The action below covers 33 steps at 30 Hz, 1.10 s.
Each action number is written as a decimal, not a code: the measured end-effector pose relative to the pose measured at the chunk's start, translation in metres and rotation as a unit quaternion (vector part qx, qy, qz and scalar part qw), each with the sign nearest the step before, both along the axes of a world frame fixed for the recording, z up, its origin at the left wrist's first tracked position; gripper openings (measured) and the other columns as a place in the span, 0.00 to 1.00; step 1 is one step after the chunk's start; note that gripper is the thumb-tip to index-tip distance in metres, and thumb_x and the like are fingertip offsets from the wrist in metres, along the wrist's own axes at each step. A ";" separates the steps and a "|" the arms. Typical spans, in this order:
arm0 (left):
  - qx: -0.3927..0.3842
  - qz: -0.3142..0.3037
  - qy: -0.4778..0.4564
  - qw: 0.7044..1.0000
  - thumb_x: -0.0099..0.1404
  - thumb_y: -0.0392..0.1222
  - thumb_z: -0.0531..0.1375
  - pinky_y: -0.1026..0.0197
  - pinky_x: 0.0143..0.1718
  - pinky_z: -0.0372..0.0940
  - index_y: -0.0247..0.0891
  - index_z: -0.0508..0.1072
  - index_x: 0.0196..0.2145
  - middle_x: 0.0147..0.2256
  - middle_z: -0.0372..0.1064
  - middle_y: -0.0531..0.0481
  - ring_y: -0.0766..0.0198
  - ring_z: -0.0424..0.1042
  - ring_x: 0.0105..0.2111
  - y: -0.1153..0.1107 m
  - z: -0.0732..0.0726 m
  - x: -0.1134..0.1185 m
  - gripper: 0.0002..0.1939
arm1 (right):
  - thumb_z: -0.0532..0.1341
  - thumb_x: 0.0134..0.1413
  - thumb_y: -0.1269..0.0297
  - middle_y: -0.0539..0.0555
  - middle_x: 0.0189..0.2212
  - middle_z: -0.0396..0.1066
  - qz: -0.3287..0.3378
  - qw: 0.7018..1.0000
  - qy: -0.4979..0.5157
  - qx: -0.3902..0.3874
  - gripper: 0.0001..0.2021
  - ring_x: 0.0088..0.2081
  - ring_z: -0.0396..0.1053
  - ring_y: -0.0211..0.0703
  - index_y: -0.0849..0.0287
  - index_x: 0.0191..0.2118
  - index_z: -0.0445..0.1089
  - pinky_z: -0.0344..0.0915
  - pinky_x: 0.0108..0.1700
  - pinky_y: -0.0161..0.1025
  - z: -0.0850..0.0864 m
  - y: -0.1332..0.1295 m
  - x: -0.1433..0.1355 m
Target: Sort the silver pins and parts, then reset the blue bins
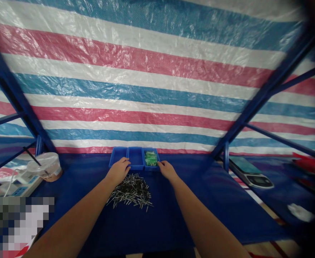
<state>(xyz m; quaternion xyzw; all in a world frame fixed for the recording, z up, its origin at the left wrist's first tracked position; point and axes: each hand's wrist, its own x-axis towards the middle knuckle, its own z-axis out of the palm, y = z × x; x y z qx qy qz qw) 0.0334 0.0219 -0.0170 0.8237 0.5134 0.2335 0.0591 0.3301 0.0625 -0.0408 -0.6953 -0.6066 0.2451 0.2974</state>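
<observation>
Three small blue plastic bins stand side by side at the back of the blue table. The left bin [119,153] and the middle bin [136,167] show bare insides, while the right bin [152,168] holds green and clear small packets [151,158]. My left hand [119,170] lies at the front of the left and middle bins, fingers slightly apart, fingertips touching the middle bin's front corner. With thumb and fingers, my right hand [168,169] pinches the right bin's front right corner. A loose pile of thin metal rods [132,191] spreads just in front of the bins.
At left are a lidded plastic tub [46,166] with a dark stick and a white power strip [25,184]. A digital scale [251,172] sits at right, beyond a blue frame post [226,157]. Striped plastic sheeting [146,114] hangs behind.
</observation>
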 end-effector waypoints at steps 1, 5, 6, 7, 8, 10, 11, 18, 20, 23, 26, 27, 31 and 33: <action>-0.001 -0.001 0.001 1.000 0.70 0.39 0.53 0.56 0.59 0.64 0.38 0.75 0.50 0.55 0.68 0.42 0.57 0.70 0.54 0.000 0.001 0.000 0.15 | 0.57 0.58 0.58 0.54 0.28 0.74 -0.003 1.000 0.011 -0.012 0.11 0.34 0.73 0.46 0.60 0.32 0.71 0.67 0.38 0.37 0.000 0.001 -0.001; -0.007 -0.007 0.012 1.000 0.69 0.39 0.54 0.53 0.60 0.62 0.39 0.75 0.50 0.56 0.68 0.43 0.56 0.70 0.54 -0.001 0.005 -0.002 0.15 | 0.58 0.56 0.62 0.52 0.24 0.69 -0.011 0.995 0.082 -0.061 0.08 0.31 0.71 0.44 0.60 0.29 0.67 0.69 0.35 0.38 0.005 0.001 -0.001; -0.004 -0.007 0.016 1.000 0.69 0.39 0.55 0.50 0.62 0.59 0.40 0.75 0.50 0.56 0.68 0.43 0.55 0.68 0.56 -0.003 0.007 -0.002 0.15 | 0.58 0.56 0.62 0.52 0.24 0.69 -0.012 0.992 0.107 -0.071 0.08 0.31 0.71 0.43 0.60 0.30 0.66 0.70 0.35 0.38 0.007 -0.002 0.000; 0.004 -0.004 0.019 1.000 0.68 0.39 0.56 0.45 0.64 0.55 0.42 0.74 0.51 0.57 0.68 0.45 0.53 0.66 0.58 -0.006 0.009 -0.004 0.15 | 0.57 0.56 0.61 0.52 0.26 0.69 -0.012 0.988 0.135 -0.080 0.07 0.31 0.71 0.43 0.59 0.31 0.66 0.71 0.34 0.39 0.010 -0.006 0.002; 0.015 0.002 0.020 1.000 0.67 0.39 0.57 0.42 0.66 0.50 0.44 0.73 0.52 0.57 0.68 0.46 0.51 0.63 0.60 -0.010 0.011 -0.005 0.16 | 0.57 0.57 0.61 0.52 0.27 0.70 -0.011 0.982 0.165 -0.088 0.07 0.32 0.72 0.43 0.59 0.33 0.66 0.72 0.34 0.40 0.014 -0.011 0.004; 0.047 0.023 0.002 0.999 0.66 0.39 0.57 0.39 0.66 0.47 0.46 0.72 0.52 0.57 0.67 0.47 0.50 0.60 0.61 -0.022 0.015 -0.007 0.17 | 0.55 0.58 0.60 0.53 0.32 0.71 -0.003 0.969 0.226 -0.101 0.08 0.33 0.73 0.42 0.58 0.38 0.65 0.74 0.35 0.42 0.020 -0.024 0.010; 0.060 0.032 -0.018 0.998 0.67 0.39 0.57 0.41 0.65 0.50 0.45 0.73 0.52 0.56 0.68 0.46 0.50 0.60 0.61 -0.030 0.017 -0.008 0.16 | 0.55 0.58 0.61 0.53 0.33 0.71 0.003 0.961 0.253 -0.107 0.07 0.33 0.74 0.42 0.58 0.39 0.63 0.75 0.35 0.44 0.022 -0.031 0.014; 0.031 0.006 -0.172 0.985 0.66 0.40 0.57 0.46 0.59 0.62 0.43 0.72 0.49 0.51 0.69 0.42 0.52 0.66 0.54 -0.103 0.020 0.011 0.14 | 0.67 0.48 0.67 0.51 0.37 0.73 -0.031 0.840 0.522 -0.144 0.17 0.37 0.76 0.45 0.54 0.43 0.63 0.74 0.44 0.54 0.024 -0.092 0.031; -0.001 -0.027 -0.190 0.981 0.65 0.41 0.59 0.45 0.60 0.62 0.44 0.70 0.54 0.56 0.65 0.42 0.51 0.65 0.57 -0.117 0.021 0.024 0.19 | 0.69 0.46 0.68 0.53 0.40 0.75 -0.028 0.826 0.543 -0.148 0.23 0.39 0.76 0.47 0.52 0.48 0.65 0.74 0.44 0.53 0.024 -0.110 0.026; -0.036 -0.060 -0.206 0.976 0.62 0.46 0.64 0.42 0.63 0.59 0.49 0.64 0.61 0.65 0.55 0.44 0.48 0.58 0.63 -0.129 0.028 0.044 0.30 | 0.70 0.47 0.67 0.55 0.43 0.75 0.027 0.806 0.570 -0.157 0.21 0.41 0.75 0.48 0.55 0.48 0.69 0.74 0.44 0.49 0.032 -0.137 0.013; -0.046 -0.099 -0.225 0.968 0.63 0.47 0.64 0.43 0.63 0.60 0.52 0.64 0.62 0.67 0.52 0.46 0.49 0.59 0.63 -0.131 0.035 0.060 0.30 | 0.71 0.47 0.66 0.53 0.43 0.75 0.049 0.786 0.600 -0.139 0.21 0.41 0.75 0.47 0.53 0.49 0.69 0.73 0.41 0.45 0.046 -0.161 -0.001; -0.043 -0.108 -0.233 0.965 0.64 0.47 0.63 0.44 0.62 0.61 0.52 0.66 0.61 0.65 0.55 0.46 0.50 0.61 0.62 -0.130 0.037 0.063 0.28 | 0.71 0.47 0.66 0.52 0.43 0.75 0.058 0.780 0.610 -0.131 0.22 0.40 0.74 0.46 0.52 0.49 0.68 0.73 0.40 0.43 0.050 -0.167 -0.005; -0.017 -0.107 -0.275 0.955 0.68 0.43 0.60 0.47 0.60 0.64 0.49 0.72 0.56 0.56 0.67 0.44 0.54 0.67 0.57 -0.128 0.035 0.071 0.19 | 0.70 0.49 0.63 0.50 0.44 0.74 0.110 0.744 0.650 -0.110 0.24 0.42 0.73 0.45 0.46 0.51 0.65 0.70 0.43 0.42 0.059 -0.183 -0.020; -0.004 -0.100 -0.296 0.950 0.69 0.42 0.59 0.49 0.58 0.66 0.47 0.73 0.54 0.54 0.68 0.44 0.56 0.69 0.54 -0.127 0.031 0.071 0.17 | 0.69 0.52 0.60 0.50 0.46 0.73 0.121 0.732 0.663 -0.102 0.24 0.42 0.72 0.44 0.44 0.53 0.63 0.70 0.43 0.42 0.059 -0.186 -0.026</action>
